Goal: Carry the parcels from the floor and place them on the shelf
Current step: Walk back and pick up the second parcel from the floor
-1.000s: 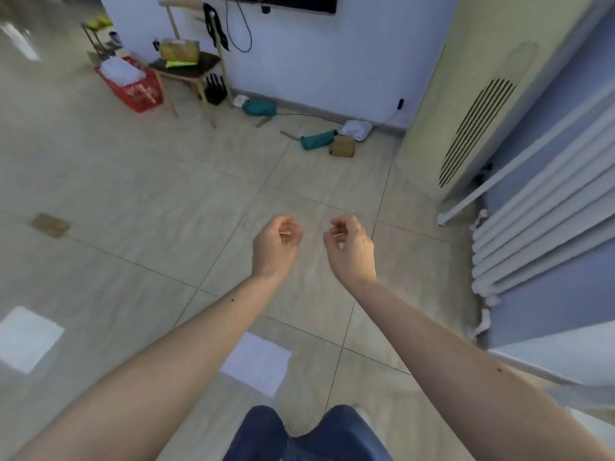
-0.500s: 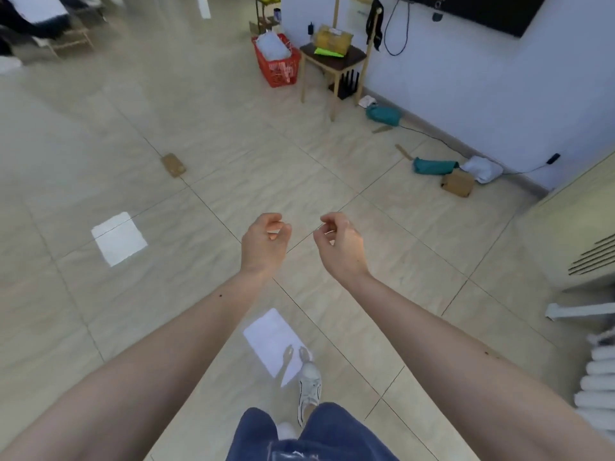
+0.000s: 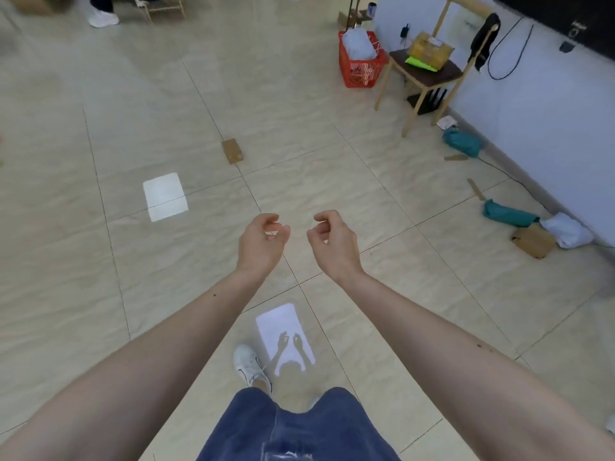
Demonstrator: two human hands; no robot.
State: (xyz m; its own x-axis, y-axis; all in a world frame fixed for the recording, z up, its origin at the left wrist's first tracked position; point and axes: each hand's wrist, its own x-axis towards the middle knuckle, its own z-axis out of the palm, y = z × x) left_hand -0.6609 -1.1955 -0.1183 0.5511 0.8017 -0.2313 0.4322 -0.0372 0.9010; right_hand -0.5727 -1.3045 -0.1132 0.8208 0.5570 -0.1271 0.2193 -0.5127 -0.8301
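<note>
While both hands are empty, parcels remain on the floor.
Left hand [image 3: 263, 242] and right hand [image 3: 332, 242]: grip loosely curled, holding nothing. Nearest flat brown parcel [image 3: 232, 150] lies upper centre; its low profile risks a fumbled pickup.

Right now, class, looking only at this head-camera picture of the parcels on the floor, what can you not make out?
- Head view: the red basket holds a white bag that hides anything under it.
- Head view: labels on the brown parcel and the small flat parcel are too small to read.
- Head view: the person at the top edge is cut off above a white shoe.
- Head view: no shelf is clearly in frame.
</note>
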